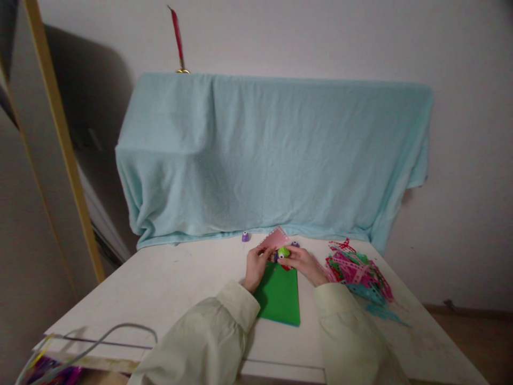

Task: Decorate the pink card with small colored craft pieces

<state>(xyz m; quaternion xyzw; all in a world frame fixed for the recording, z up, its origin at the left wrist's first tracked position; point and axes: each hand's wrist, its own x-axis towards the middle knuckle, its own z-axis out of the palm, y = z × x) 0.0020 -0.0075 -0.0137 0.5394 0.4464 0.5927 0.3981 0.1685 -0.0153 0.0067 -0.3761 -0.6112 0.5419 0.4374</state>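
Observation:
My right hand (pixel 301 261) is closed around a small green paper punch (pixel 283 252) with a white, eye-like spot on its front. Facing it, my left hand (pixel 257 266) pinches a piece of red paper (pixel 287 267) that shows under the punch; the fingers hide most of it. A small dark purple part lies between the hands and is too small to make out. Below them a stack of green paper (pixel 280 297) rests on the table. Just beyond my fingers lies a pink sheet (pixel 276 237) with punched edges.
A purple punch (pixel 245 236) stands at the table's back, and another purple one (pixel 295 244) is partly behind my right hand. Punched paper strips (pixel 360 272) are heaped on the right. A light-blue cloth (pixel 272 155) hangs behind the white table (pixel 176 283). A grey cable (pixel 120 327) curves at front left.

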